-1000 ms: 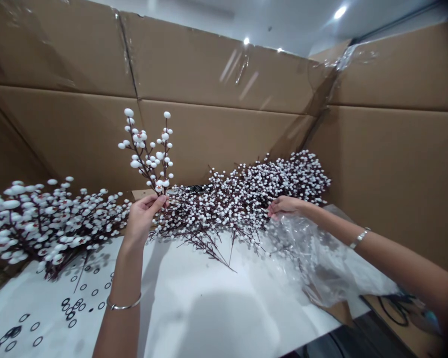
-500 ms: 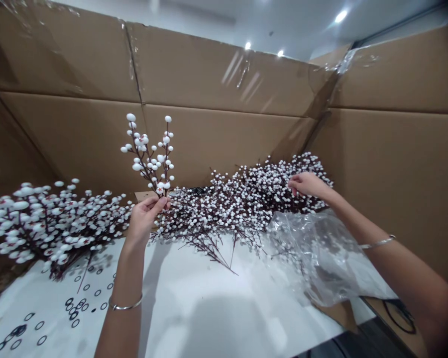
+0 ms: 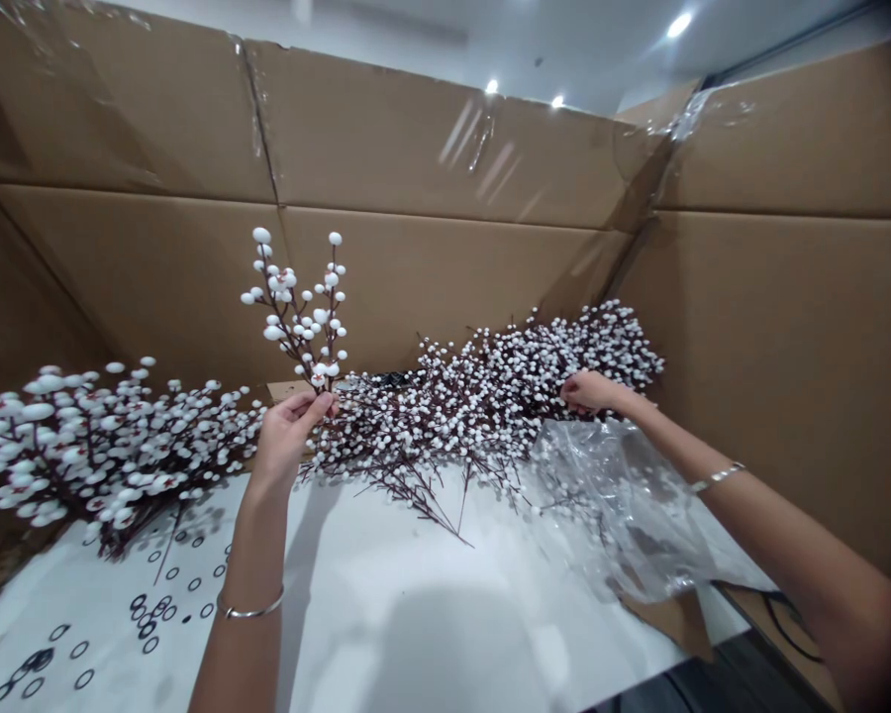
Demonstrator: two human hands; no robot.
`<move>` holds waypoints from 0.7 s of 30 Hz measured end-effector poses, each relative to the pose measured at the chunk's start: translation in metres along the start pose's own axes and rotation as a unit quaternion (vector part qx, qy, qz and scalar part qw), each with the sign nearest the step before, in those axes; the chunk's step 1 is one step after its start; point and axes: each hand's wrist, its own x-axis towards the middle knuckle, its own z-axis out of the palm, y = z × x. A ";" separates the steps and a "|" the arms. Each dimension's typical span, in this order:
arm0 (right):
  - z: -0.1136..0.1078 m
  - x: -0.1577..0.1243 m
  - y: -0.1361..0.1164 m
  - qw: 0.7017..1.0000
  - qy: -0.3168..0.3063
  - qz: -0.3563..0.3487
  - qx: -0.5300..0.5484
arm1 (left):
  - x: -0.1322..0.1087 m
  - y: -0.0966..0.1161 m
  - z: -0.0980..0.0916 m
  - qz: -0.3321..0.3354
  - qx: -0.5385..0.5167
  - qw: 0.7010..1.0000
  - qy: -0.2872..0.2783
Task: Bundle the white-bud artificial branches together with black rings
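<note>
Across the back of the frame stand cardboard panels (image 3: 445, 262), and before them a heap of sprigs (image 3: 475, 391) stretches from the centre to the right on the tabletop (image 3: 386, 604), with a plastic sheet (image 3: 631, 520) before its right part. A bunch of sprigs (image 3: 111, 446) lies at the left edge, behind loose rings (image 3: 147, 627) at the lower left. The person's left hand (image 3: 288, 431) holds a berry sprig (image 3: 301, 327) upright left of centre, and the right hand (image 3: 590, 392) is at the heap's right part.
</note>
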 end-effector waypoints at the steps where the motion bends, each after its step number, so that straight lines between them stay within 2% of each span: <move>1: 0.007 0.004 0.000 1.000 0.009 0.010 -0.027 | 0.000 0.000 0.000 0.002 -0.001 1.000 -0.001; 6: 0.042 0.016 -0.001 0.995 0.054 0.021 -0.076 | 0.001 -0.001 -0.001 -0.006 -0.005 1.000 0.003; 10: 0.051 0.021 0.007 0.996 0.053 0.010 -0.066 | 0.001 0.000 0.000 -0.007 0.007 1.000 0.005; 13: 0.041 0.021 0.016 0.996 0.071 -0.004 -0.056 | 0.001 0.000 0.000 -0.005 0.008 1.000 0.003; 17: 0.015 0.014 0.023 0.989 0.136 -0.011 -0.062 | 0.001 -0.001 0.001 -0.004 0.004 1.000 0.004; 21: -0.007 0.006 0.024 0.962 0.202 -0.053 -0.175 | 0.001 -0.001 0.002 -0.005 -0.004 1.000 0.009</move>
